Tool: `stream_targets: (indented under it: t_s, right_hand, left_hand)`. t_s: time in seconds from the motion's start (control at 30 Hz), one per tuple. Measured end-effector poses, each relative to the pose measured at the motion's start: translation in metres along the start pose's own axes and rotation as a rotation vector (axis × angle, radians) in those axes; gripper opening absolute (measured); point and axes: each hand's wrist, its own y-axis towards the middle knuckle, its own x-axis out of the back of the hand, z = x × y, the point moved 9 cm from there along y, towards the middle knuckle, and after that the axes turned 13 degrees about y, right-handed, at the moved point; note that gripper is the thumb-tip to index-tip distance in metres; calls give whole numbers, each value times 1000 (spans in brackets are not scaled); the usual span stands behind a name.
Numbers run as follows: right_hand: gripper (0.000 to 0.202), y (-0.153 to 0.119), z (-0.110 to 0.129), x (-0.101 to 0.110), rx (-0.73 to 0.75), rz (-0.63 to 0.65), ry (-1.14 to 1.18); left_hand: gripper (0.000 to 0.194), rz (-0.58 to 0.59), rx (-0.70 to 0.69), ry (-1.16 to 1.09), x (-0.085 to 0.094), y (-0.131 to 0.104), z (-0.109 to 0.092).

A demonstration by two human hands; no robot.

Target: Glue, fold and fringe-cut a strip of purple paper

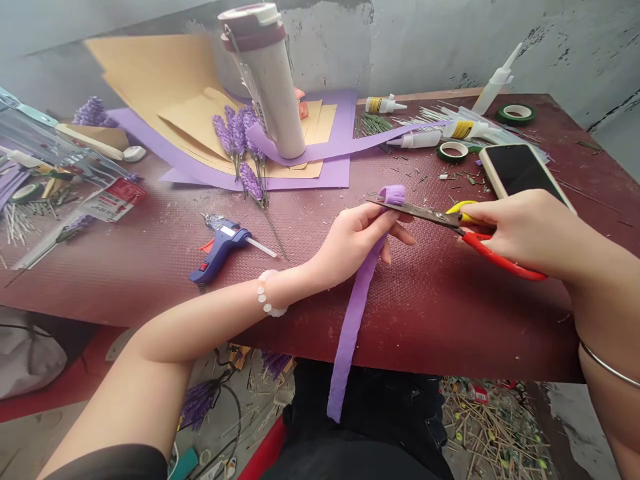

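Between its thumb and fingers, my left hand (pixel 357 237) pinches a purple paper strip (pixel 353 327). The strip's curled top rises above the fingertips, and its long end hangs past the table's front edge. My right hand (pixel 530 230) is closed around the yellow and red handles of the scissors (pixel 445 218). The blades point left and lie across the strip just above my left fingertips. Another purple strip (pixel 370 139) stretches across the back, passing in front of the white tumbler (pixel 273 87).
A blue glue gun (pixel 220 247) lies left of my left hand. Purple flowers (pixel 250 180) rest behind it, beside tan paper (pixel 165 93). A phone (pixel 523 172), green tape rolls (pixel 515 113) and glue bottles (pixel 495 83) are at the back right.
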Motion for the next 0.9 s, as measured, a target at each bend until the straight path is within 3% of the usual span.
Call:
stream_targets:
  t_s: [0.2, 0.5, 0.8, 0.9]
  right_hand:
    - [34, 0, -2, -3, 48, 22, 97]
    - [37, -10, -17, -27, -45, 315, 463]
    - [44, -8, -20, -28, -52, 334, 445]
    - [51, -6, -20, -19, -26, 212, 358]
  left_hand:
    - [32, 20, -3, -41, -1, 0, -1]
    - [41, 110, -24, -155, -9, -5, -9]
    - [42, 128, -14, -125, -9, -5, -6]
    - [36, 129, 13, -101, -8, -5, -4]
